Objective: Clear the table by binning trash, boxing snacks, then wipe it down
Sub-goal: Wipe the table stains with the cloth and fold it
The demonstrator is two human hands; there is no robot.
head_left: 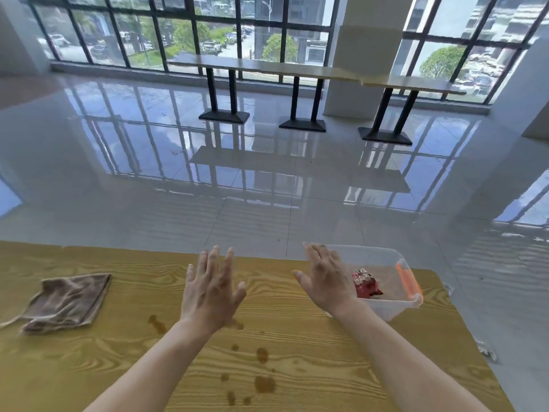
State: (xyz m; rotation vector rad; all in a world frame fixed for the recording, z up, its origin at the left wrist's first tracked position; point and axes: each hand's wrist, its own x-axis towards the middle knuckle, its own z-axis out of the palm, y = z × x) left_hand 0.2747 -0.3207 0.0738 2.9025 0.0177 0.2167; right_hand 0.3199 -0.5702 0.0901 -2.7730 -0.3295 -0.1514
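Note:
A clear plastic box (pixel 395 304) with an orange handle stands at the right end of the wooden table (pixel 118 367); a red snack packet (pixel 367 283) lies inside it. My right hand (pixel 325 278) hovers with straight fingers just left of the box, in front of its left wall. My left hand (pixel 212 288) is held flat and empty above the table's middle. A brown cloth (pixel 66 301) lies crumpled at the left. Several brown stains (pixel 263 379) mark the wood between my forearms.
The table's far edge runs just beyond my fingertips and its right edge slants past the box. Behind it is glossy tiled floor (pixel 267 179), then a long counter on black legs (pixel 300 72) and a white pillar before the windows.

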